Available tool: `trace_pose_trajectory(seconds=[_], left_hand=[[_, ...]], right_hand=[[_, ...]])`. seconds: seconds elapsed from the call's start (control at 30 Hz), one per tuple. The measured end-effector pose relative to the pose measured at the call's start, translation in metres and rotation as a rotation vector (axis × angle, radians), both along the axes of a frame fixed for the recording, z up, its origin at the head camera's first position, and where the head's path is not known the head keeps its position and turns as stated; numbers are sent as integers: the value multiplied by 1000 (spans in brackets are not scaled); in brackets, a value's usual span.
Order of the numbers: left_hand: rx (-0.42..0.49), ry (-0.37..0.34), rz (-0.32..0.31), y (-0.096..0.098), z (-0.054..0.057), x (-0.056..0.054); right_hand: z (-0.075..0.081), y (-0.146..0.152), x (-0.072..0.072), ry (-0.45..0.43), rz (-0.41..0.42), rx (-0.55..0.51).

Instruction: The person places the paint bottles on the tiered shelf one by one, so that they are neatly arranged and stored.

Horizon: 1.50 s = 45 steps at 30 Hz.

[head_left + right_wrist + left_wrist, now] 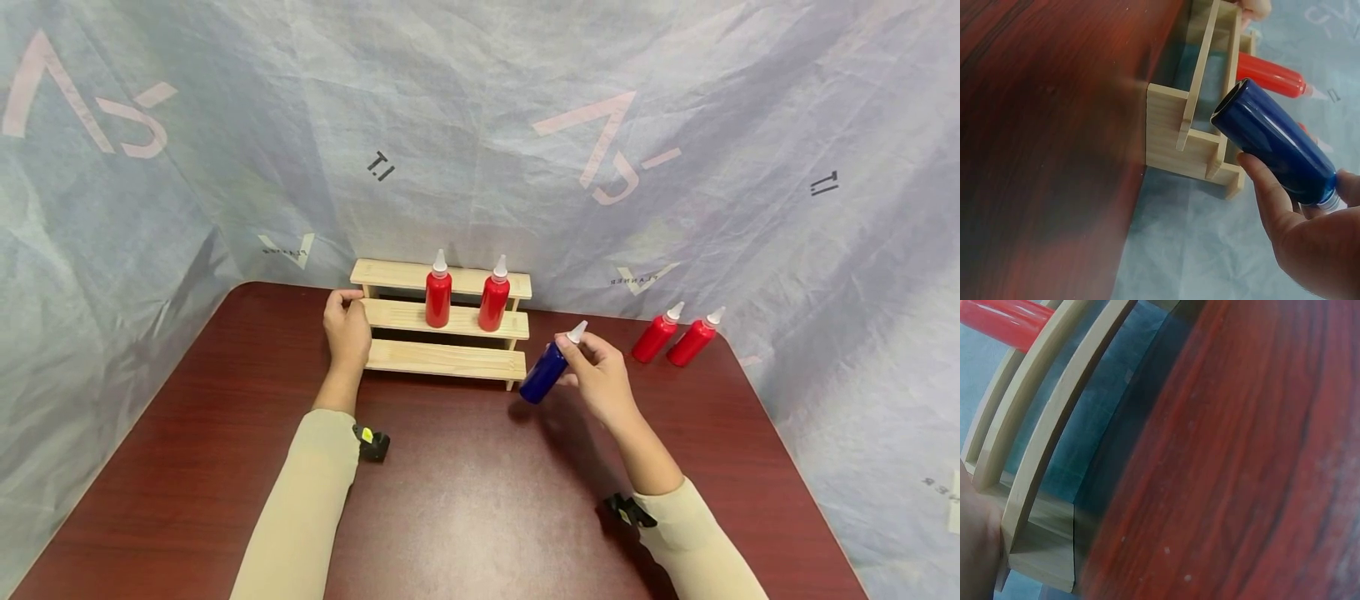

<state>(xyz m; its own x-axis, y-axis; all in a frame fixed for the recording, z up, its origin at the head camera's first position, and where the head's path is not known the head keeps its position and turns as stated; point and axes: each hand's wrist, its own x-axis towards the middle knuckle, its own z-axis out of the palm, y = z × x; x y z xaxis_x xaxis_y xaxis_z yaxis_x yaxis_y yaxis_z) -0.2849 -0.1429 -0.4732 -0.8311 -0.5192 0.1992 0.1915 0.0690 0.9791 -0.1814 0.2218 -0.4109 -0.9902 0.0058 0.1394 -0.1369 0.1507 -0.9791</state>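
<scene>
A three-step wooden display rack (446,358) stands on the table against the back cloth. My left hand (348,332) grips its left end at the middle step; in the left wrist view only part of that hand (979,537) shows beside the rack's end. Two red squeeze bottles with white nozzle caps, the left one (438,300) and the right one (493,303), are upright on the middle step. Off the rack's lower right corner, my right hand (603,379) holds a blue squeeze bottle (544,372) near its white cap, tilted, its base lifted above the table.
Two more red bottles, one (654,338) beside the other (692,342), stand at the table's back right corner. Printed cloth (480,133) hangs behind and along both sides of the dark red table (450,500).
</scene>
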Motion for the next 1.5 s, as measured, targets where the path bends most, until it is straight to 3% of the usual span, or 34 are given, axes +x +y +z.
trace_pose_trajectory(seconds=[0.37, 1.5], left_hand=[[-3, 3, 5, 2, -1, -1], [-8, -18, 12, 1, -1, -1]], right_hand=[[1, -11, -4, 11, 36, -30], [4, -39, -5, -5, 97, 44]])
